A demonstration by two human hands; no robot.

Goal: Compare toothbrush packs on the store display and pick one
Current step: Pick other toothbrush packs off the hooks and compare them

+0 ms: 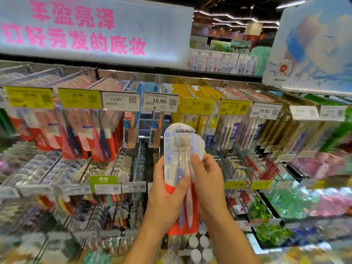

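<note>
Both hands up in front of the display (pixel 122 86). Left hand (pixel 167 195) grips the toothbrush pack (pixel 177 149) from below, thumb across it. Right hand (pixel 207 181) pinches its right edge, maybe a second pack behind. Pack upright, clear of the hooks.

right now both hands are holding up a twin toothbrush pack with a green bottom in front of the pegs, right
Not quite: the head view shows the bottom of the toothbrush pack is red, not green. The rest stands: the left hand and right hand both hold it up in front of the pegs.
</note>
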